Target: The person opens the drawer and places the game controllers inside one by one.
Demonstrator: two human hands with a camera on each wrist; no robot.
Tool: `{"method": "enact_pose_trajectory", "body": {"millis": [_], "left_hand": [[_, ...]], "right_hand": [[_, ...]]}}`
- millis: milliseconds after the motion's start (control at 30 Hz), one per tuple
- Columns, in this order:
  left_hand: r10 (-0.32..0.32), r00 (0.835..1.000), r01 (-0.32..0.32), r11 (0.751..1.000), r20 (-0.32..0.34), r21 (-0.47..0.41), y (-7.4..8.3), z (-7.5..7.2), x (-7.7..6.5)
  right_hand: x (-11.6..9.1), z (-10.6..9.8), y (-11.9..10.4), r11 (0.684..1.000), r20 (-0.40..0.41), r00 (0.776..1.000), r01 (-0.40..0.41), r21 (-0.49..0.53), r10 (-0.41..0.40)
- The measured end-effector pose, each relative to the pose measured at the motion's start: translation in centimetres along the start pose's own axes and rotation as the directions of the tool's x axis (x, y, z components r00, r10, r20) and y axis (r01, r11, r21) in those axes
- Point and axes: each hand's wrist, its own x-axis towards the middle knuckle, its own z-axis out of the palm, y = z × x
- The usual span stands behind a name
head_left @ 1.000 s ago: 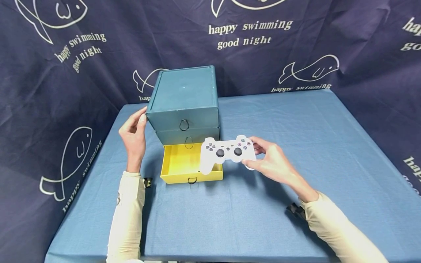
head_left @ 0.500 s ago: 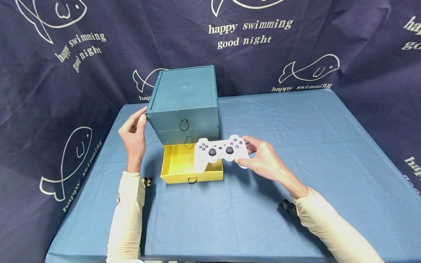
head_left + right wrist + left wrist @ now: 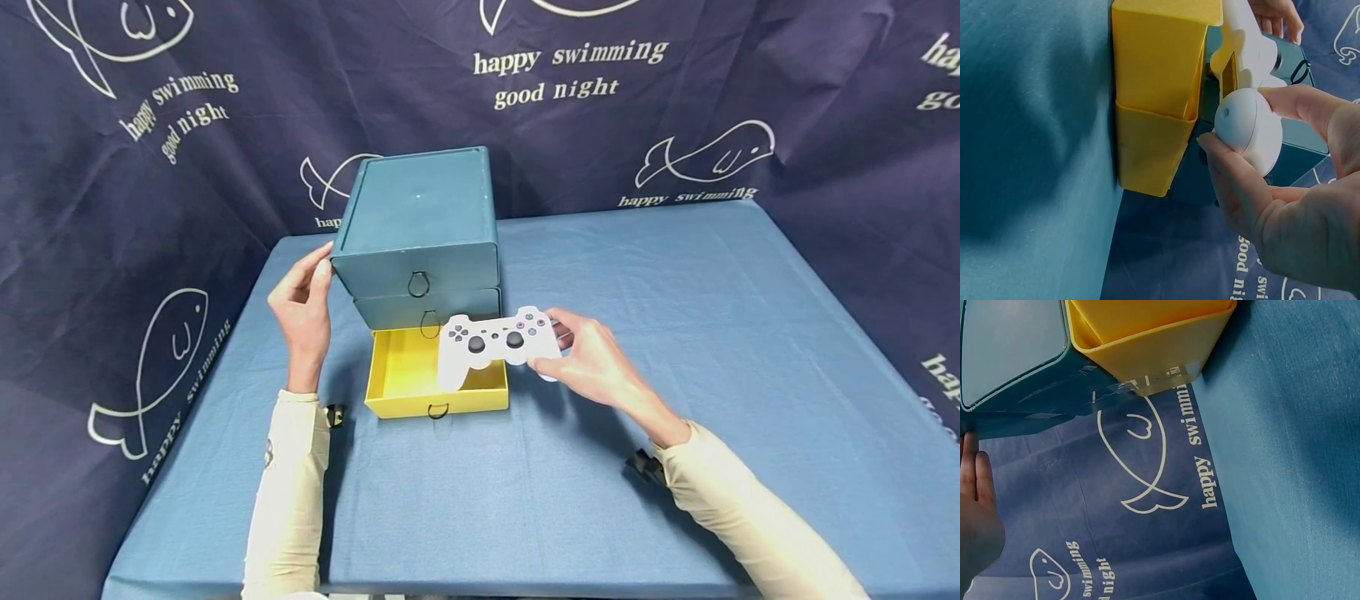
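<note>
In the head view a white game controller (image 3: 495,337) is held by its right grip in my right hand (image 3: 588,358), thumb in front and fingers behind. It hangs above the right part of a pulled-out yellow drawer (image 3: 408,367), apart from the drawer's floor. The right wrist view shows the rounded end of the controller grip (image 3: 1250,128) between thumb and fingers. My left hand (image 3: 303,308) rests its fingertips against the left side of the dark teal drawer cabinet (image 3: 420,200), near its upper front corner. Those fingers (image 3: 969,465) look straight in the left wrist view.
Two teal drawers, the upper front (image 3: 450,271) and the lower one (image 3: 386,313), are closed above the yellow one, each with a black loop pull. A blue cloth (image 3: 675,333) covers the table. Dark blue fabric (image 3: 562,158) with fish prints hangs behind it.
My right hand has moved left with the controller, bringing it farther over the yellow drawer. The left hand stays at the cabinet's side.
</note>
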Motion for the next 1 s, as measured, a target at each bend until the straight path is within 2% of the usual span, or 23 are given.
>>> {"method": "enact_pose_trajectory", "body": {"millis": [1000], "left_hand": [[-0.012,1.000,0.012,1.000,0.001,0.002,0.1,0.0,0.0]], "right_hand": [[1.2,1.0,-1.9,0.999,0.050,0.998,-0.032,0.026,0.031]]}}
